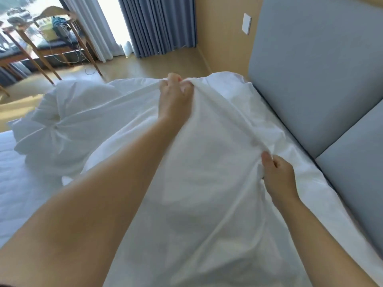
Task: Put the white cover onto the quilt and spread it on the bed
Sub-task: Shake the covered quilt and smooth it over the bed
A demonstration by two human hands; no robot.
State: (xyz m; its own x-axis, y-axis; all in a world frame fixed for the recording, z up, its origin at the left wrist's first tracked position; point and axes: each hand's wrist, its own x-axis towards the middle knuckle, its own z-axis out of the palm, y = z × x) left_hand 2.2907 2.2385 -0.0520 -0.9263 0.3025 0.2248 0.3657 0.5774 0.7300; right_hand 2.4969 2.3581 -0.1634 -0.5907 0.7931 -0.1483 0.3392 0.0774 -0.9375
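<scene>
The left hand [175,91] grips a bunched fold of the white cover [196,162] at its far end, near the grey headboard [310,79]. The right hand [278,175] pinches the same raised edge closer in. The cover drapes below both hands over the bed [22,193].

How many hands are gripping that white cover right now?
2. The left hand grips the white cover by its raised edge, farther away; the right hand pinches the same edge nearer, beside the grey headboard.

White cover [207,162], grey-blue headboard [310,79], blue curtains [157,23]
</scene>
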